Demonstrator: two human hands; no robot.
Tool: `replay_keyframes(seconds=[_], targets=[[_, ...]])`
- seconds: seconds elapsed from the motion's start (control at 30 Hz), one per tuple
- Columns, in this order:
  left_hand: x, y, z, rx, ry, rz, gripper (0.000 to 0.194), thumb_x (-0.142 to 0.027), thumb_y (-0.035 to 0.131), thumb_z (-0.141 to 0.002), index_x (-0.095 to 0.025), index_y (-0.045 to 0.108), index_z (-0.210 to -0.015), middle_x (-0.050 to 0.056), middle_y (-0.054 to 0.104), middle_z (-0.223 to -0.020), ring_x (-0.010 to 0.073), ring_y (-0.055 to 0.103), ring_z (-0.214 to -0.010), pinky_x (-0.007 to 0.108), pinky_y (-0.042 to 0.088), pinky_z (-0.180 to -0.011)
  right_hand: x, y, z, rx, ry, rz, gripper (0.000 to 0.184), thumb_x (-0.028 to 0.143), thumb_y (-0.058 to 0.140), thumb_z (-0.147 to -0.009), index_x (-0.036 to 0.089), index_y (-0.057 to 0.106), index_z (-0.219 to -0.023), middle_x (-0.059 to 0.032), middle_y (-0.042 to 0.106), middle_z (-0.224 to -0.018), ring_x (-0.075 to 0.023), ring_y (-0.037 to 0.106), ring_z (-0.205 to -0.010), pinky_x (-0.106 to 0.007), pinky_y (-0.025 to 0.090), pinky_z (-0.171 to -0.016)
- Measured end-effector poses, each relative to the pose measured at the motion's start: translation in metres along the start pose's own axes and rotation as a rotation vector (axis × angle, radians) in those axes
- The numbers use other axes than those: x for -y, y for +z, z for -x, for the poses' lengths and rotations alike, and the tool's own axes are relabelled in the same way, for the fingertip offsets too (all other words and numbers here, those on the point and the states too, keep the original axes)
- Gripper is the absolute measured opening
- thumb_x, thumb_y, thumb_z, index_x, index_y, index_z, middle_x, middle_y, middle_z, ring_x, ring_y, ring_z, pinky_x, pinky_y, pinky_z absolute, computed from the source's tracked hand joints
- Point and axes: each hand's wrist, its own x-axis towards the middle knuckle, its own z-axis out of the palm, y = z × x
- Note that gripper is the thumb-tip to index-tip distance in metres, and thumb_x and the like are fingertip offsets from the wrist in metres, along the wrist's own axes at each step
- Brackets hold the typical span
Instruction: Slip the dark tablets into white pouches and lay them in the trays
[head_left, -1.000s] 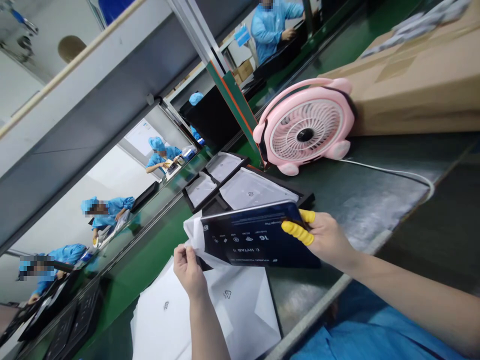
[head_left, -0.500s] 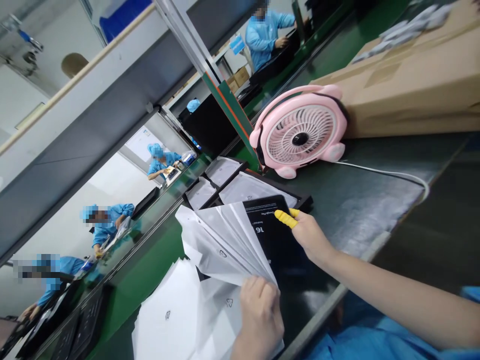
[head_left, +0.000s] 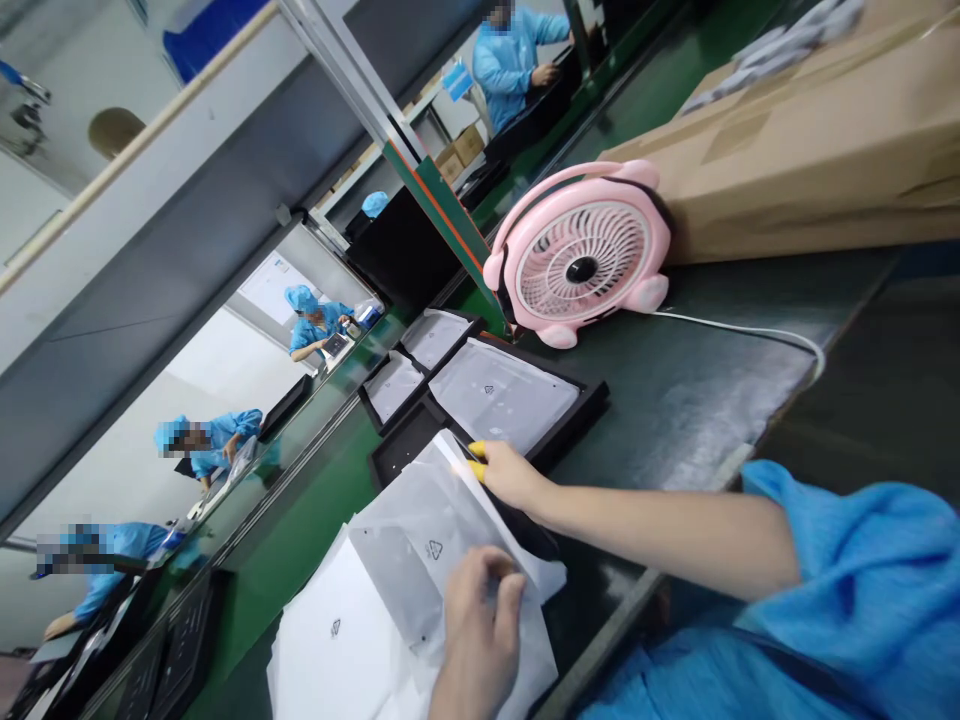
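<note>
In front of the pink fan [head_left: 583, 268], we hold the white sleeve [head_left: 417, 528] by its fan-side edge in the yellow-tipped fingers [head_left: 478, 470] of our right hand [head_left: 517, 478], while our left hand [head_left: 478, 625] curls over its surface farther from the fan, whether gripping we cannot tell.

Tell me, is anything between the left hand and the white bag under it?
Nothing visible stands between the left hand and the white bag: the hand is right over it; whether they touch is unclear. The right hand is at the bag's edge.
</note>
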Motion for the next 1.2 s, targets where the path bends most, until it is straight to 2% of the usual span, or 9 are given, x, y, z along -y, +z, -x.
replay_keyframes(seconds=[0.13,0.3,0.4,0.5,0.57,0.7,0.87,1.03,1.2], targets=[[0.038,0.004,0.028,-0.218,0.036,-0.376,0.062,-0.039,0.061,-0.074,-0.012,0.043,-0.127,0.022,0.050,-0.124,0.0332,0.047,-0.116,0.050,0.039,-0.093,0.030,0.002,-0.009,0.038,0.105,0.108,0.014,0.027,0.066,-0.060,0.015,0.061,-0.065,0.0009,0.059,-0.058,-0.0146,0.054,-0.061,-0.023,0.039,-0.053],[0.063,0.010,0.030,-0.584,0.021,-0.323,0.036,-0.017,0.054,-0.078,-0.018,0.058,-0.114,0.014,0.063,-0.110,0.0256,0.057,-0.106,0.039,0.046,-0.089,0.070,0.016,-0.020,0.150,0.044,0.160,0.016,0.026,0.066,-0.063,0.015,0.056,-0.056,0.0000,0.057,-0.055,-0.0131,0.052,-0.055,-0.024,0.038,-0.052],[0.063,-0.001,0.021,-0.878,-0.301,-0.170,0.017,-0.025,0.064,-0.070,-0.018,0.065,-0.086,0.010,0.069,-0.080,0.0260,0.064,-0.082,0.035,0.052,-0.071,0.087,0.017,-0.026,0.309,-0.077,0.058,0.020,0.030,0.062,-0.070,0.015,0.055,-0.059,-0.0016,0.058,-0.057,-0.0128,0.054,-0.055,-0.025,0.044,-0.056],[0.058,-0.012,0.011,-1.032,-0.663,0.126,0.021,-0.034,0.065,-0.067,-0.017,0.062,-0.078,0.008,0.067,-0.072,0.0267,0.063,-0.082,0.035,0.052,-0.068,0.083,0.008,-0.032,0.283,-0.376,-0.003,0.028,0.039,0.063,-0.070,0.015,0.060,-0.083,-0.0061,0.064,-0.080,-0.0161,0.060,-0.074,-0.031,0.048,-0.073],[0.055,-0.014,0.007,-1.041,-0.766,0.312,0.027,-0.038,0.066,-0.064,-0.015,0.061,-0.078,0.008,0.067,-0.074,0.0263,0.063,-0.084,0.035,0.052,-0.071,0.067,0.000,-0.037,0.222,-0.486,0.062,0.052,0.047,0.069,-0.062,0.016,0.057,-0.102,-0.0108,0.061,-0.103,-0.0216,0.058,-0.094,-0.038,0.046,-0.085],[0.051,-0.010,0.009,-0.968,-0.760,0.387,0.028,-0.038,0.071,-0.057,-0.014,0.063,-0.070,0.008,0.067,-0.069,0.0275,0.064,-0.079,0.036,0.053,-0.068,0.030,-0.009,-0.049,0.348,-0.402,0.178,0.087,0.052,0.076,-0.049,0.019,0.045,-0.124,-0.0153,0.047,-0.128,-0.0295,0.047,-0.116,-0.047,0.038,-0.097],[0.047,-0.006,0.010,-0.934,-0.702,0.457,0.027,-0.037,0.072,-0.054,-0.014,0.066,-0.066,0.008,0.066,-0.064,0.0275,0.064,-0.076,0.037,0.053,-0.068,0.026,-0.002,-0.050,0.492,-0.388,0.140,0.068,0.047,0.071,-0.059,0.019,0.051,-0.118,-0.0091,0.057,-0.117,-0.0247,0.052,-0.109,-0.041,0.038,-0.098],[0.048,-0.003,0.006,-0.954,-0.716,0.580,0.029,-0.039,0.072,-0.055,-0.012,0.064,-0.062,0.007,0.063,-0.056,0.0244,0.064,-0.067,0.034,0.052,-0.066,0.037,0.010,-0.049,0.413,-0.363,0.072,0.049,0.047,0.069,-0.059,0.016,0.060,-0.096,-0.0059,0.065,-0.094,-0.0224,0.059,-0.089,-0.036,0.047,-0.085],[0.047,0.003,0.005,-0.994,-0.705,0.773,0.037,-0.045,0.074,-0.056,-0.012,0.065,-0.070,0.009,0.067,-0.069,0.0238,0.064,-0.077,0.034,0.050,-0.076,0.039,0.017,-0.048,0.355,-0.352,0.046,0.044,0.048,0.071,-0.055,0.018,0.061,-0.086,-0.0038,0.066,-0.086,-0.0224,0.059,-0.081,-0.036,0.048,-0.079]])
